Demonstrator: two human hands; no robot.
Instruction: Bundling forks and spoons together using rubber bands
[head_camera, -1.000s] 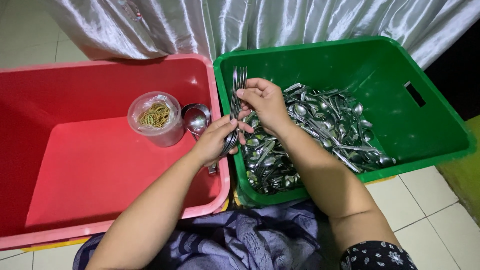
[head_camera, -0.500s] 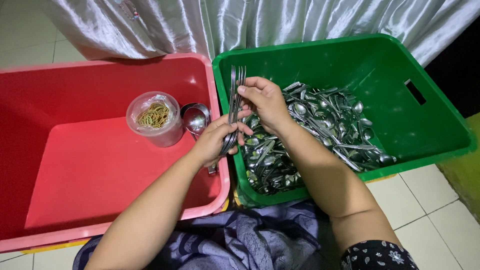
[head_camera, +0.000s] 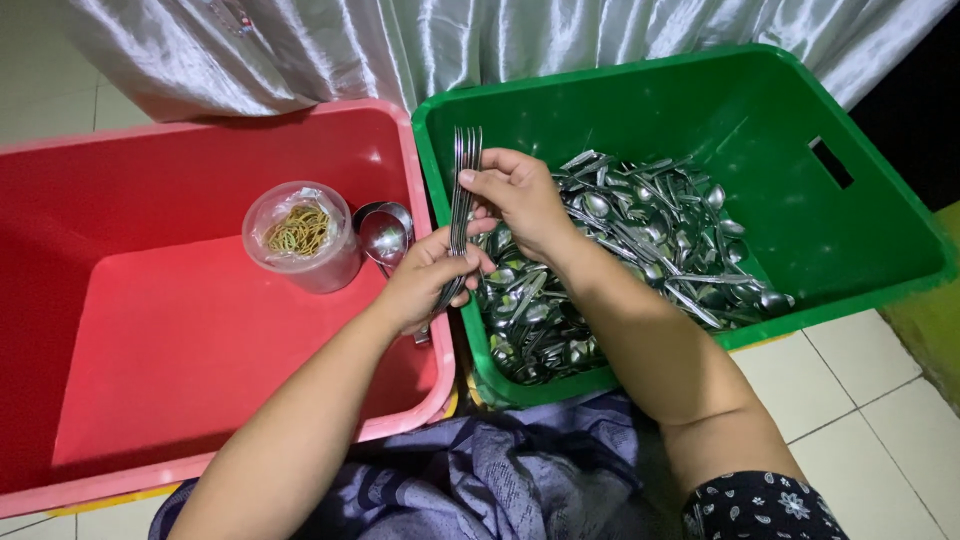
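My left hand (head_camera: 425, 280) grips a bundle of steel forks (head_camera: 464, 165) by the handles, tines pointing up, over the seam between the two bins. My right hand (head_camera: 522, 198) pinches the same bundle higher up, just below the tines. Under and right of my right hand, the green plastic bin (head_camera: 800, 110) holds a heap of loose steel spoons and forks (head_camera: 640, 250). The red plastic bin (head_camera: 150, 340) lies to the left.
In the red bin stand a clear cup of yellow rubber bands (head_camera: 300, 235) and a few spoons (head_camera: 385, 235) beside it. A shiny grey curtain (head_camera: 400, 40) hangs behind both bins. Purple patterned cloth (head_camera: 500, 480) covers my lap; pale floor tiles (head_camera: 880, 400) show at right.
Both hands have stayed on the fork bundle. My right hand has slid slightly up along the forks; the bundle stays upright in the same spot.
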